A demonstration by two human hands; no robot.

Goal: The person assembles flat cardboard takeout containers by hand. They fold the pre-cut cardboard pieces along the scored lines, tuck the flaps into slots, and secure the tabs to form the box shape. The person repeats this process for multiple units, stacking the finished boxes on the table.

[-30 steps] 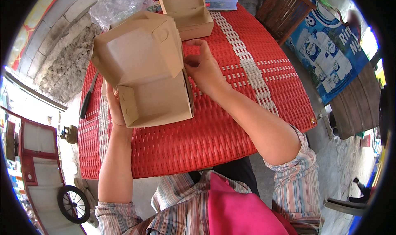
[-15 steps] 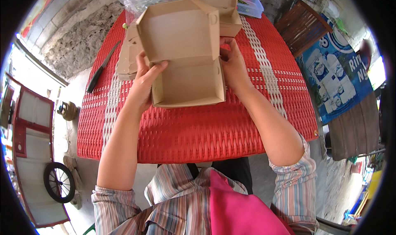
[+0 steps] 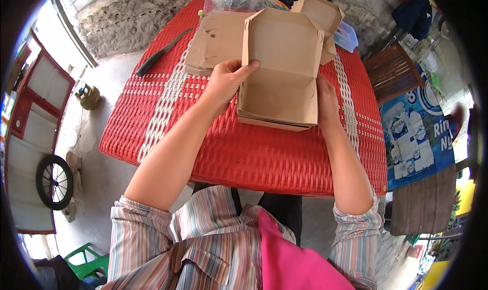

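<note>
Our left hand (image 3: pixel 231 80) grips the open cardboard box (image 3: pixel 280 94), right hand (image 3: pixel 328 104) braces its side, closure hidden; we're apparently positioning it, next likely needing level support.

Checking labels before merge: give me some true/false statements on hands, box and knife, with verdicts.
1. The left hand and right hand both touch the open brown cardboard box. True.
2. The box is closed. False: its lid is open.
3. The long black-handled knife lies left of the flat brown cardboard stack. True.
4. The knife is in the right hand. False: it lies on the red woven table.
</note>
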